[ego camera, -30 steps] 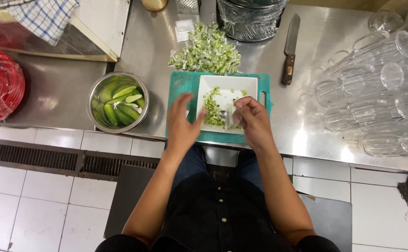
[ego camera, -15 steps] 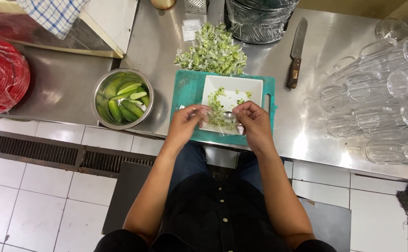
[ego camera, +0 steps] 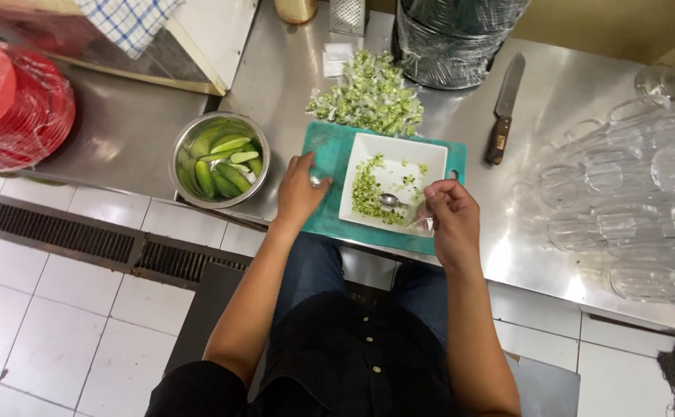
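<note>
A white square dish (ego camera: 427, 158) with chopped green bits stands on a teal cutting board (ego camera: 330, 147) on the steel counter. My right hand (ego camera: 450, 220) is at the dish's near right corner, fingers closed on a small clear plastic bag (ego camera: 421, 224), with a metal spoon (ego camera: 390, 201) lying in the dish just left of it. My left hand (ego camera: 299, 189) rests on the board's left part, fingers loosely spread, and whether it pinches anything cannot be told. Behind the board lies a heap of small filled clear bags (ego camera: 368, 100).
A steel bowl (ego camera: 180, 166) of halved cucumbers stands left of the board. A knife (ego camera: 503, 108) lies to the right, with rows of clear glasses (ego camera: 631, 193) on their sides beyond it. A wrapped dark bucket (ego camera: 453, 38) stands at the back; wrapped red plates (ego camera: 13, 108) far left.
My left hand has drawn away from the dish to the board's left side. My right hand stays at the dish's near right corner with the bag.
</note>
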